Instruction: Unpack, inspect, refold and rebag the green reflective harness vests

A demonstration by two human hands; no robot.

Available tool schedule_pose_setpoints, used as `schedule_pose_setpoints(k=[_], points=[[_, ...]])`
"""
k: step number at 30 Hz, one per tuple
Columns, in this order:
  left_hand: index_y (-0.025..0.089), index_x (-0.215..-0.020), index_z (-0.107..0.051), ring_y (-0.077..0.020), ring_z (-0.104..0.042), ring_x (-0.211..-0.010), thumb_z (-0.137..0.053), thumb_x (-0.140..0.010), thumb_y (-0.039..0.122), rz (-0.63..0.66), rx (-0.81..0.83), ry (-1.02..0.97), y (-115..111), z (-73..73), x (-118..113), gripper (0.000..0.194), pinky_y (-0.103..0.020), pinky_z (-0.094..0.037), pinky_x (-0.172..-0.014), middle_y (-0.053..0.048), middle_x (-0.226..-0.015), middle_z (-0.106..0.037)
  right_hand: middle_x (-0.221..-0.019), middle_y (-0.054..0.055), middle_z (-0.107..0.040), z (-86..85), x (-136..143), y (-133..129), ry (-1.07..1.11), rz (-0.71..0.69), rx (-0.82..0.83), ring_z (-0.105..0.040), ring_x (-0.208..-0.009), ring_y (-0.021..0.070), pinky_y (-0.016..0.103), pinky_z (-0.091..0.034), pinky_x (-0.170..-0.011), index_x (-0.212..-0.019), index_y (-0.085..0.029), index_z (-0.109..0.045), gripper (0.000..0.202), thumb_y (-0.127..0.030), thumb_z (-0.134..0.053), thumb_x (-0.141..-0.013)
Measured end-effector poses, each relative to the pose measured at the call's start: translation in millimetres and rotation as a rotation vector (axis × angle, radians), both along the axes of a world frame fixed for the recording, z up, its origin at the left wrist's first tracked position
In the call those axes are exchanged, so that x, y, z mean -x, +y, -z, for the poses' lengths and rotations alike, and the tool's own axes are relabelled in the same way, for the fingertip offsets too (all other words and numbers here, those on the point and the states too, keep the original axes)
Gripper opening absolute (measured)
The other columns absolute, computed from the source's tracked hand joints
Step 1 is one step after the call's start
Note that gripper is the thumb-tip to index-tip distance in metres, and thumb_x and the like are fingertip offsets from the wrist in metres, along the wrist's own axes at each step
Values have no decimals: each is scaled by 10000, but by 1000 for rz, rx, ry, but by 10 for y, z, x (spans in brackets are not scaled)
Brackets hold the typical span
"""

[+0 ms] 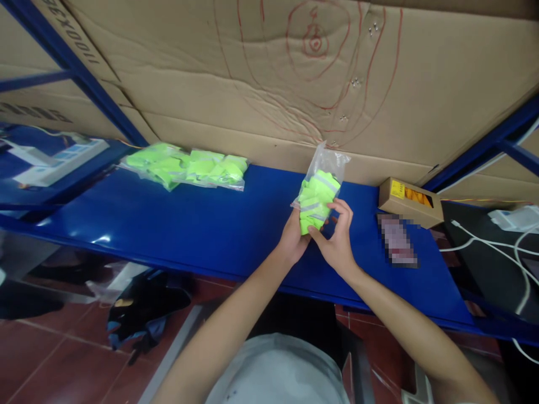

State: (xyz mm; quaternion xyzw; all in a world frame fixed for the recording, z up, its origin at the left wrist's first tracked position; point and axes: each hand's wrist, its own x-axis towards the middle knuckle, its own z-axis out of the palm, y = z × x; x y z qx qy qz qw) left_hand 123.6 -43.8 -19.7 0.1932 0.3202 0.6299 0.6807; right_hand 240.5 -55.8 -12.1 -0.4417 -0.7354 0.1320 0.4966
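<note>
A folded neon-yellow reflective vest (316, 197) with grey stripes is held above the blue tabletop. A clear plastic bag (326, 161) surrounds at least its upper part and stands out beyond its far end. My left hand (293, 234) grips the vest from below and the left, its fingers partly hidden behind it. At the lower right edge, my right hand (337, 235) pinches the vest near its bottom with the thumb, the other fingers curled beside it. Several more neon-yellow packets in clear bags (189, 166) lie in a row at the back left.
On the right of the blue table (181, 224) are a small cardboard box (410, 202) with orange contents and a blurred-out flat object (398, 240). Cardboard (261, 106) walls the back. White cables (501, 252) run at right; a power strip (67, 163) lies far left.
</note>
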Motion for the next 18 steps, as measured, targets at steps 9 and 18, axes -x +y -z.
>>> schedule_pose_setpoints(k=[9,18], points=[[205,-1302,-678,-255,-683,-1181,-574,-1004,540,-55,-43,-64,-10,6,11,460,-373,-552,-1006,-103,-1293,-718,-1461,103,-462,-70,2,-59,-266,29,-110,-451,-1400,358,610,-369,-1121,-1165,-313,-686,207,-289,-615,-972],[185,-1341,-652,-259,-680,-1194,-567,-1032,413,-31,34,-172,-23,-5,-3,393,-386,-545,-1029,-115,-1265,-735,-1389,112,-471,-28,10,2,-122,-23,-165,-483,-1353,313,498,-515,-1034,-1046,-274,-737,170,-210,-610,-953]])
